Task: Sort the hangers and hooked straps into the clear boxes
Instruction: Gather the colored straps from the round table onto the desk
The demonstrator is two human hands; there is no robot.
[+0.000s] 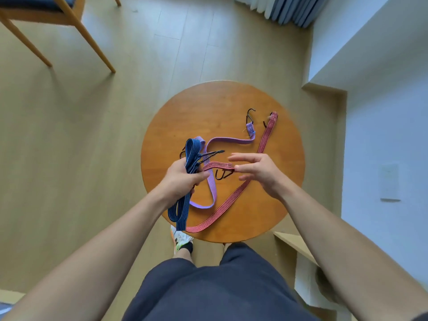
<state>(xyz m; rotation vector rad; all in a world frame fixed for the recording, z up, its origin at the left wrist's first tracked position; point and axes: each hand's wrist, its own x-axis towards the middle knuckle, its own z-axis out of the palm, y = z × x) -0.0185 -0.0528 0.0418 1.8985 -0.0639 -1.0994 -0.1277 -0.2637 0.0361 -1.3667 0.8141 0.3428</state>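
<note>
Three flat elastic hooked straps lie at the centre of the frame on a round brown wooden table [185,112]. A dark blue striped strap [191,154] is folded into a bundle and gripped in the left hand [183,179], with its loop hanging past the table's lower edge. A red-and-pink striped strap [231,200] runs diagonally from the upper right of the tabletop to its lower edge. One short end shows between the hands, with a black wire hook [222,174] dangling below it. The right hand [257,172] is open with fingers loosely spread, and its thumb tip just touches that end without a firm pinch. A lilac strap [213,181] snakes beneath the others.

Tangling looks like the main risk. Lifting the red strap could catch its dangling hook on the lilac strap and drag that off the table. With so light a touch, the stretchy end may also slip and spring back. No clear boxes or hangers are in view.
</note>
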